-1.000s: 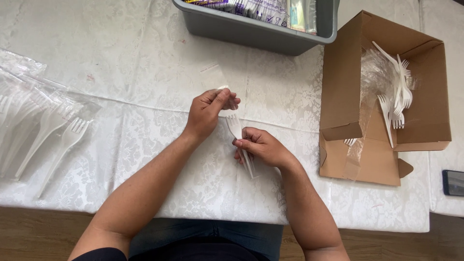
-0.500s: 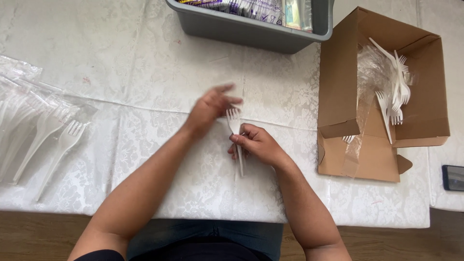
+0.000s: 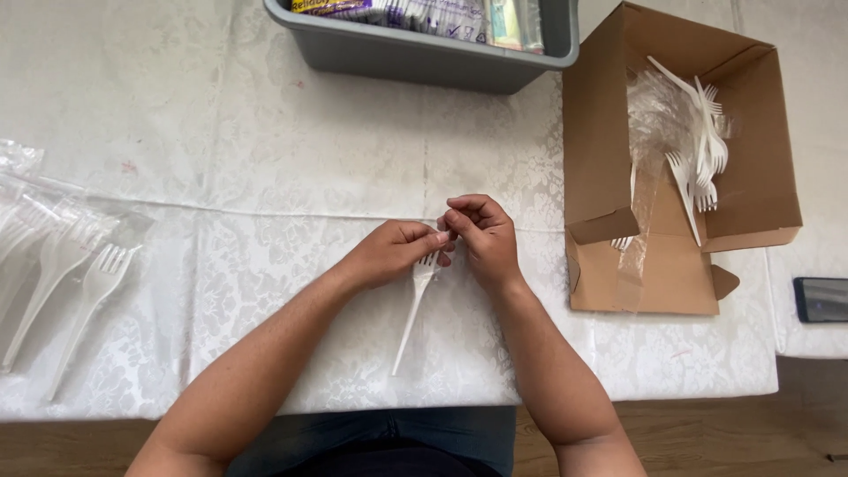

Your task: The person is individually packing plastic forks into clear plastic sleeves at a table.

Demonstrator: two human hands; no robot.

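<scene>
A white plastic fork [image 3: 411,311] hangs over the white tablecloth [image 3: 265,159], tines up, handle pointing toward me. My left hand [image 3: 389,252] pinches it near the tines. My right hand [image 3: 481,237] is curled beside it, fingertips touching the tines or a thin clear wrapper there; I cannot tell which. Both hands meet at the table's middle.
A brown cardboard box [image 3: 751,132] at right holds several white forks [image 3: 702,150] and clear plastic. A grey bin [image 3: 424,53] of packets stands at the back. Wrapped forks in clear sleeves [image 3: 62,265] lie at left. A dark phone [image 3: 821,299] lies at the right edge.
The fork passed from my right hand's grip to my left hand's pinch at the tines. The hands came together and the handle now hangs down toward me.
</scene>
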